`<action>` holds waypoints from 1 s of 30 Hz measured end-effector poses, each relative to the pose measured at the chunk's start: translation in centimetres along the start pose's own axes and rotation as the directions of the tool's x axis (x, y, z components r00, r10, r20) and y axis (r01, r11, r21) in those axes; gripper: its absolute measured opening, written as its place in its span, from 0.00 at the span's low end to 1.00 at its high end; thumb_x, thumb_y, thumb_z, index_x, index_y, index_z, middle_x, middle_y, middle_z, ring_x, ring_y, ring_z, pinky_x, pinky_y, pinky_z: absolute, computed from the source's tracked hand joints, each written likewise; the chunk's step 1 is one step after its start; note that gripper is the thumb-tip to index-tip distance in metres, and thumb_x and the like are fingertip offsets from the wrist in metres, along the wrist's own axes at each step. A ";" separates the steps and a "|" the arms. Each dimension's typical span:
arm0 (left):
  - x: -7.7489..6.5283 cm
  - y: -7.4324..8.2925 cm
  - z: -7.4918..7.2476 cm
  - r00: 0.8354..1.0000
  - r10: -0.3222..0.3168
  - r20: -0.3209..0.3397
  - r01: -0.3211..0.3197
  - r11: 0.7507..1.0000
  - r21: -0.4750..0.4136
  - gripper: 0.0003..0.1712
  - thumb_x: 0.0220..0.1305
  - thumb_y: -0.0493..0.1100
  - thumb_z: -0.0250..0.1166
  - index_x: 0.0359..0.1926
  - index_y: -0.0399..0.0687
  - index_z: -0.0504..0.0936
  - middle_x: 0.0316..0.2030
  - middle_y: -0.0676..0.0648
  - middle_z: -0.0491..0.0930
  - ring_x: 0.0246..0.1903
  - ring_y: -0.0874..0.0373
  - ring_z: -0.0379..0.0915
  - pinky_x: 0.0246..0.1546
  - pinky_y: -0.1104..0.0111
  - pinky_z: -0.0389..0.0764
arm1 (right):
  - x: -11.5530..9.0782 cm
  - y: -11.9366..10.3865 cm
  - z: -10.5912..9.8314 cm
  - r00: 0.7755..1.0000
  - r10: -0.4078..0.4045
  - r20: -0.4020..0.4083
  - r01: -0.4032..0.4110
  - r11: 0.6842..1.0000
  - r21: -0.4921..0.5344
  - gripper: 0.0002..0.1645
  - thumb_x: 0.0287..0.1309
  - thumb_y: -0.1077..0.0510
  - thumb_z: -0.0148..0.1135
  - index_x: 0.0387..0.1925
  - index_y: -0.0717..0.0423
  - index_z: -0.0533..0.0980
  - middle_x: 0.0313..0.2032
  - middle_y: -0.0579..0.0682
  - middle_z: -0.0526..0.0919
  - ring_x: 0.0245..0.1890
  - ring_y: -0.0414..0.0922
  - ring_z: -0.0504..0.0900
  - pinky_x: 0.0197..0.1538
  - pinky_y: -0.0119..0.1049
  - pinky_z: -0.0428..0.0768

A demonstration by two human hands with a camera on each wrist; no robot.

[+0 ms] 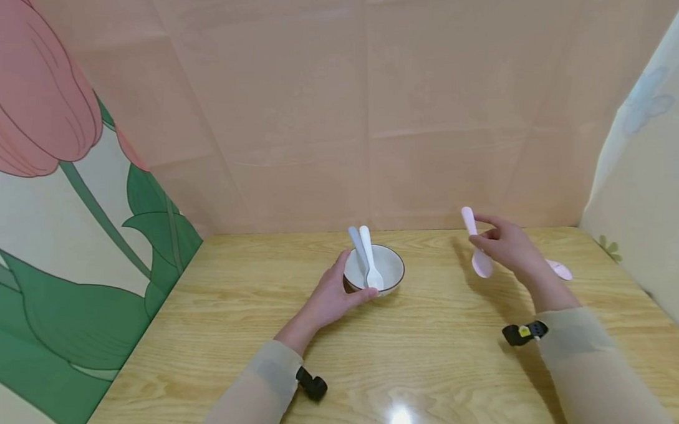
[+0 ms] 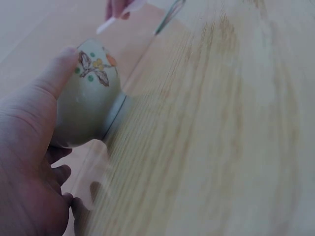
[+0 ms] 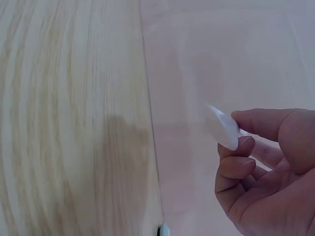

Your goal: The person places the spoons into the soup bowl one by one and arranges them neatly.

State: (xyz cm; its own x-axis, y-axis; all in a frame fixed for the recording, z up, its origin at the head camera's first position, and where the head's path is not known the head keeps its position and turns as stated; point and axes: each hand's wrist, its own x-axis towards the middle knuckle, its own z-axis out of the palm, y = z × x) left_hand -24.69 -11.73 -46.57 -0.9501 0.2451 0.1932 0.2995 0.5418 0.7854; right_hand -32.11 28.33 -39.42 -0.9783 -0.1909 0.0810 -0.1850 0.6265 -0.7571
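Observation:
My left hand (image 1: 332,297) grips a small white bowl (image 1: 392,267) with a dark rim, thumb along the near side and fingers round the left. Painted leaves and flowers show on the bowl's outside in the left wrist view. A white utensil (image 1: 368,253) and a grey-blue one (image 1: 357,245) lean in the bowl, handles sticking up over the far rim. Off to the right, my right hand (image 1: 511,248) pinches a pink spoon (image 1: 482,264) between thumb and fingers, above the table with its handle up. The right wrist view shows the spoon's head (image 3: 224,129) past the fingertips.
Another pink utensil (image 1: 560,269) lies on the wooden table (image 1: 424,352) just right of my right wrist, partly hidden by it. A plain pinkish sheet (image 1: 298,111) rises behind the table's far edge. Tulip-printed fabric (image 1: 61,302) stands at the left, a pale panel (image 1: 648,204) at the right.

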 end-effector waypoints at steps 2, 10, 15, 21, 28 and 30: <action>0.0 0.0 0.0 1.000 0.000 0.000 0.000 1.000 -0.002 0.61 0.65 0.69 0.79 0.87 0.58 0.56 0.72 0.45 0.75 0.71 0.48 0.71 0.72 0.45 0.71 | 0.0 -0.4 0.3 1.000 -0.020 -0.023 0.020 0.999 0.028 0.43 0.83 0.51 0.63 0.86 0.62 0.58 0.52 0.68 0.84 0.40 0.46 0.82 0.39 0.38 0.82; 0.0 0.2 0.0 1.000 0.000 -0.001 0.000 1.000 -0.006 0.62 0.65 0.69 0.79 0.87 0.57 0.56 0.72 0.45 0.75 0.71 0.48 0.71 0.72 0.45 0.70 | 0.0 -2.0 1.4 0.992 -0.064 -0.107 0.079 0.988 0.134 0.40 0.82 0.55 0.64 0.85 0.60 0.61 0.50 0.65 0.84 0.37 0.37 0.82 0.39 0.30 0.83; 0.0 0.1 0.0 1.000 0.010 -0.006 -0.010 1.000 -0.009 0.60 0.65 0.68 0.79 0.87 0.57 0.56 0.71 0.46 0.75 0.70 0.49 0.72 0.72 0.45 0.71 | 0.1 -2.7 2.0 0.987 -0.086 -0.133 0.107 0.982 0.155 0.40 0.81 0.57 0.64 0.85 0.61 0.62 0.50 0.66 0.85 0.37 0.35 0.82 0.39 0.28 0.82; 0.0 -0.2 0.1 1.000 0.013 -0.009 -0.013 1.000 -0.008 0.60 0.65 0.67 0.79 0.87 0.59 0.57 0.70 0.48 0.76 0.69 0.50 0.73 0.71 0.46 0.72 | 0.2 -4.2 3.3 0.987 -0.117 -0.110 0.137 0.971 0.197 0.39 0.81 0.58 0.65 0.85 0.60 0.62 0.49 0.66 0.84 0.38 0.36 0.81 0.39 0.29 0.83; 0.1 -0.1 0.0 0.999 0.034 -0.015 -0.034 0.999 -0.020 0.60 0.65 0.68 0.79 0.86 0.56 0.58 0.69 0.46 0.77 0.68 0.50 0.74 0.71 0.47 0.72 | 0.3 -6.5 4.8 0.989 -0.126 -0.076 0.138 0.971 0.195 0.40 0.80 0.57 0.66 0.85 0.58 0.63 0.48 0.64 0.84 0.38 0.41 0.80 0.40 0.32 0.82; 0.1 -0.2 0.0 0.999 0.034 -0.015 -0.035 0.999 -0.017 0.60 0.65 0.68 0.79 0.86 0.56 0.58 0.69 0.46 0.77 0.68 0.51 0.74 0.71 0.48 0.72 | 0.3 -7.2 5.4 0.990 -0.128 -0.066 0.139 0.969 0.204 0.40 0.80 0.57 0.66 0.85 0.58 0.63 0.48 0.64 0.84 0.37 0.42 0.80 0.39 0.32 0.81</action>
State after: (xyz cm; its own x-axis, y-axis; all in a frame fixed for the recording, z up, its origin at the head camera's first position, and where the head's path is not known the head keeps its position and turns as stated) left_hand -24.84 -11.78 -46.71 -0.9404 0.2514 0.2289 0.3307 0.5195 0.7879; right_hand -30.58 19.68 -37.42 -0.9506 -0.2190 0.2198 -0.2959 0.4267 -0.8546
